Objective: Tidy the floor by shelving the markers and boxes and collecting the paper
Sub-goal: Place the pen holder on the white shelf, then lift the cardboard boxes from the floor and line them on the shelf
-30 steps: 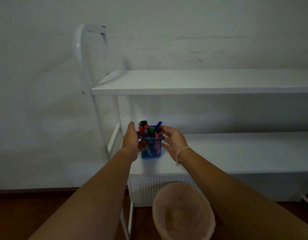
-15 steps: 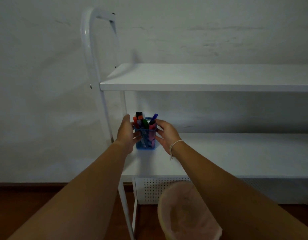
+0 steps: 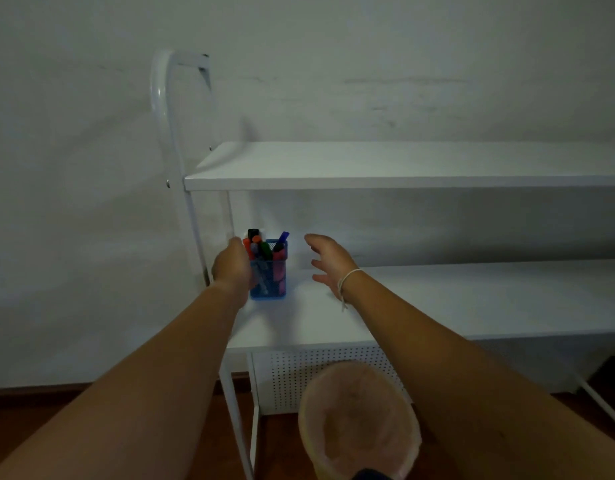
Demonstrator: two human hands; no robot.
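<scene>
A blue mesh holder (image 3: 273,282) full of coloured markers (image 3: 264,245) stands at the left end of the lower white shelf (image 3: 472,299). My left hand (image 3: 231,268) is against the holder's left side, fingers still around it. My right hand (image 3: 328,261) is open, fingers spread, a short gap to the right of the holder and above the shelf. No boxes or paper are in view.
The upper shelf (image 3: 403,168) of the white metal rack is bare, with the curved frame post (image 3: 167,133) at its left. A pink waste bin (image 3: 358,424) stands on the brown floor below my right arm. A perforated white panel (image 3: 299,372) sits under the lower shelf.
The holder has been set down on the lower shelf. My right hand has let go of it and drawn away to the right; my left hand stays at its side.
</scene>
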